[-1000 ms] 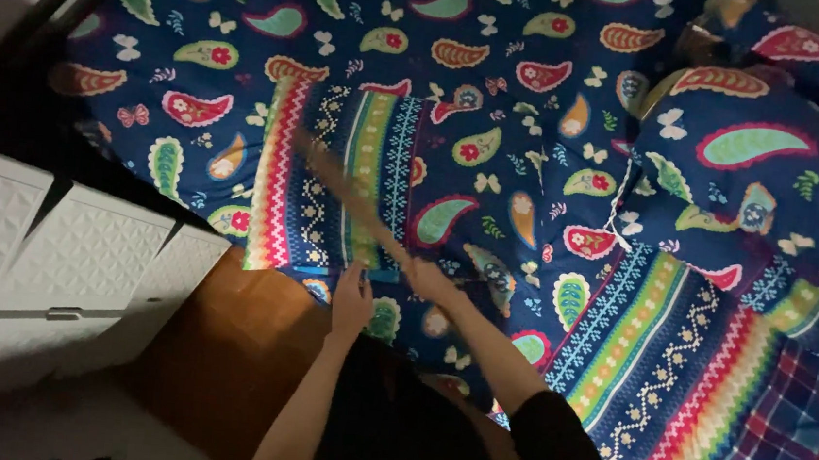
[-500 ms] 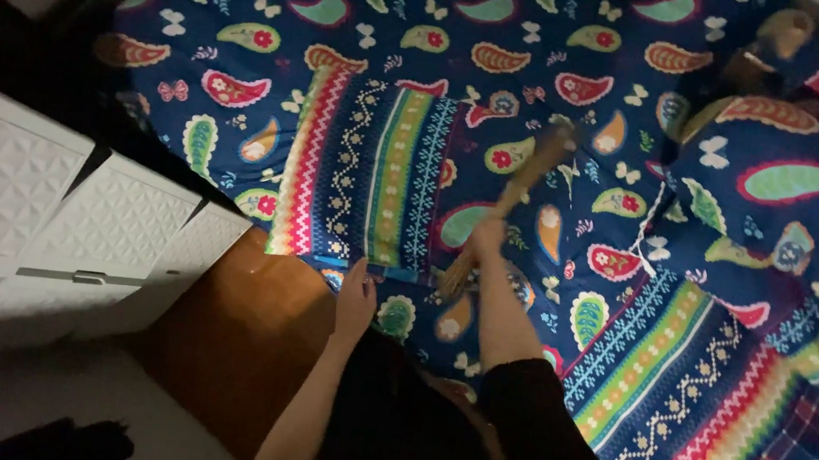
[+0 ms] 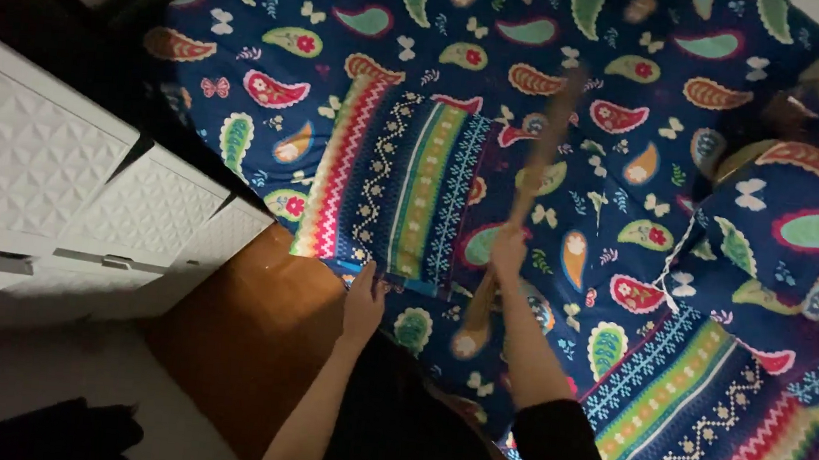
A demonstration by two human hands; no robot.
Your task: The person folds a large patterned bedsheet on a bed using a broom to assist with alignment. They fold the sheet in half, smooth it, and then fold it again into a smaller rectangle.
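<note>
Head view: right hand (image 3: 508, 252) grips stick (image 3: 538, 167), angled up-right over bedspread (image 3: 637, 63).

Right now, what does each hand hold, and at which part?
Right hand grips a wooden stick near its lower end. Left hand pinches the edge of the paisley bedsheet.

No packages, labels, signs or screens visible anywhere in the head view, from 12 o'clock round to 12 o'clock; lighting dim, dark corners unresolved.
</note>
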